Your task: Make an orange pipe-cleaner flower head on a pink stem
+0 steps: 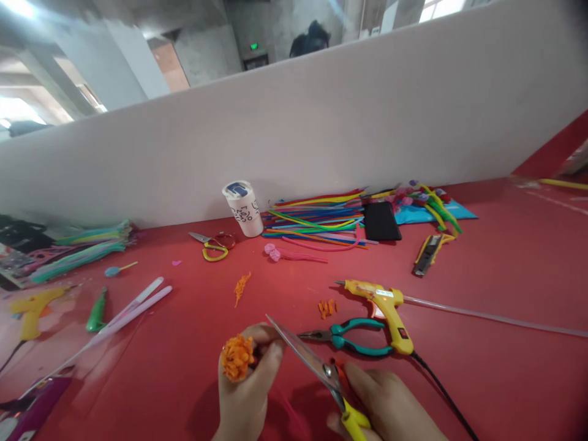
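My left hand (250, 392) is closed around a fuzzy orange flower head (237, 358), which sticks out above the fingers. A pinkish-red stem (290, 407) trails below that hand, partly hidden. In my right hand (386, 398) is a pair of scissors (316, 361) with red and yellow handles. The blades point up and left, their tips close to my left fingers. Just beyond the scissors lie needle-nose pliers (353, 335) with teal handles. Short orange snippets (327, 309) rest on the table above the pliers, and a longer heap of orange bits (241, 289) lies left of them.
A yellow glue gun (383, 306) with a clear stick and black cord lies at right. Behind are coloured pipe cleaners (316, 214), a white cup (243, 208), a black phone (382, 222) and other scissors (214, 246). A white partition (321, 135) borders the red table. Another glue gun (34, 312) sits left.
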`<state>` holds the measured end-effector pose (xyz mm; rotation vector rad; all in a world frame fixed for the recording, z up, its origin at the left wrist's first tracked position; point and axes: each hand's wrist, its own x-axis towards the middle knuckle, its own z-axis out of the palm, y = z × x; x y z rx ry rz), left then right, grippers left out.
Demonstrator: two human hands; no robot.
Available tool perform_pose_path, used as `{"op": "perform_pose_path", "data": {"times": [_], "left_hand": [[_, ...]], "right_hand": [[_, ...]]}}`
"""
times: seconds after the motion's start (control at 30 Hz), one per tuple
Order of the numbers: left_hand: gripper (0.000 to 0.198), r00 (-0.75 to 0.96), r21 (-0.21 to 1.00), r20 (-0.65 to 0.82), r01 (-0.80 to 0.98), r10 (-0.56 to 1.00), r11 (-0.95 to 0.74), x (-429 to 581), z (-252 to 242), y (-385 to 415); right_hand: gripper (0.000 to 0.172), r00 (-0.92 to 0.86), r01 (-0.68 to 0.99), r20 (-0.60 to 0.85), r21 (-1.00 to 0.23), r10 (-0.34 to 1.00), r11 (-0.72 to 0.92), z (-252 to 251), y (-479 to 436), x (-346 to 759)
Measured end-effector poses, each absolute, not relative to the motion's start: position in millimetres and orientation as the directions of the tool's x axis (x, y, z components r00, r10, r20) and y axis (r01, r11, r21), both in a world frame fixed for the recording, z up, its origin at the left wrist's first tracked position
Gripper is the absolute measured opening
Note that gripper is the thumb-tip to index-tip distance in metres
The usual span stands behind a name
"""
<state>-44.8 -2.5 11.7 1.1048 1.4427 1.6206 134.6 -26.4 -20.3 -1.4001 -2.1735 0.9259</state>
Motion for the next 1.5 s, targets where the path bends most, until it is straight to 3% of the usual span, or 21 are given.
{"op": "perform_pose_path", "data": {"times": [0.17, 0.3, 0.4, 0.53, 0.63, 0.73, 0.83, 1.0, 1.17, 1.37, 1.5], "left_hand": [[0.01, -0.427, 0.993, 0.014, -0.102, 0.904, -0.064, -43.9, 10.8, 7.3], [0.016, -0.35, 0.975, -0.074, -0.221, 0.934, -0.005, -50.7, 12.1, 17.9], [0.019, -0.353, 0.972, -0.062, -0.235, 0.934, -0.024, -58.4, 13.3, 25.2], [0.018, -0.29, 0.978, -0.089, -0.206, 0.953, 0.028, -60.0, 11.5, 28.1], [0.014, -0.219, 0.986, -0.118, -0.145, 0.969, 0.087, -53.0, 9.6, 24.8], [0.012, -0.118, 0.991, -0.136, -0.033, 0.984, 0.133, -43.0, 7.3, 20.0], [0.015, -0.001, 0.987, -0.163, 0.002, 0.987, 0.163, -33.5, 2.7, 15.5], [0.02, 0.111, 0.966, -0.242, -0.069, 0.964, 0.25, -24.1, -4.6, 13.2], [0.018, 0.135, 0.972, -0.227, -0.027, 0.965, 0.232, -23.0, -4.6, 10.6], [0.027, 0.092, 0.991, -0.069, 0.123, 0.993, 0.058, -29.7, -3.6, -1.7], [0.026, 0.238, 0.904, 0.127, 0.371, 0.963, -0.211, -33.9, 1.8, -1.2]], "right_hand": [[0.025, -0.32, 0.65, -0.057, -0.739, 0.946, 0.176, -17.4, -12.9, 135.5], [0.017, -0.208, 0.816, -0.105, -0.566, 0.972, 0.114, -11.7, -0.9, 137.7], [0.014, -0.273, 0.865, -0.04, -0.448, 0.961, 0.227, -19.6, -2.8, 134.1], [0.023, -0.421, 0.823, 0.033, -0.406, 0.907, 0.397, -34.8, -11.8, 123.0], [0.009, -0.47, 0.786, 0.114, -0.398, 0.875, 0.473, -29.5, -12.5, 121.1], [0.013, -0.454, 0.684, 0.325, -0.47, 0.83, 0.558, -7.8, -7.1, 127.6], [0.017, -0.392, 0.532, 0.43, -0.615, 0.813, 0.582, 13.9, 0.2, 133.8], [0.019, -0.484, 0.533, 0.386, -0.582, 0.786, 0.614, 16.1, 6.8, 131.9], [0.024, -0.439, 0.577, 0.41, -0.554, 0.799, 0.601, 4.0, 7.1, 130.6], [0.02, -0.248, 0.468, 0.417, -0.739, 0.874, 0.485, 14.5, 8.9, 149.2], [0.012, -0.152, 0.212, 0.211, -0.947, 0.966, 0.24, 22.6, 3.2, 154.9]]}}
